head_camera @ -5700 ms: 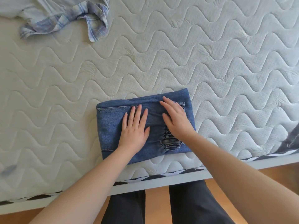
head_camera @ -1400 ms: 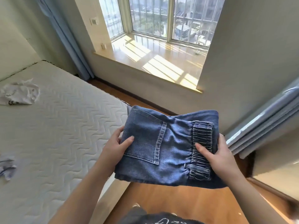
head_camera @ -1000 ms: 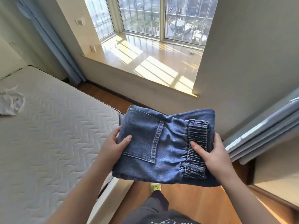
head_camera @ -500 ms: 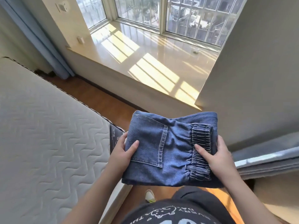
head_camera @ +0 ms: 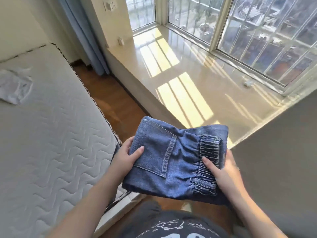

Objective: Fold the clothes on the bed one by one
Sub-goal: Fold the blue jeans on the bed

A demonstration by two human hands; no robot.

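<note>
Folded blue jeans (head_camera: 173,157) form a compact bundle held in the air beside the bed, pocket and elastic waistband facing up. My left hand (head_camera: 126,156) grips the bundle's left edge, thumb on top and fingers beneath. My right hand (head_camera: 223,170) grips the right edge, thumb lying on the waistband. The bed's quilted white mattress (head_camera: 51,134) fills the left side. A crumpled white garment (head_camera: 15,86) lies on it at the far left.
A glossy sunlit window ledge (head_camera: 197,79) runs ahead under barred windows. A strip of wooden floor (head_camera: 111,98) separates it from the bed. A blue curtain (head_camera: 85,35) hangs at the back; a grey wall (head_camera: 277,152) stands to the right.
The jeans went from lying pressed flat on the mattress to being carried in both hands. In the last second the view swung toward the window ledge and the bundle came nearer it.
</note>
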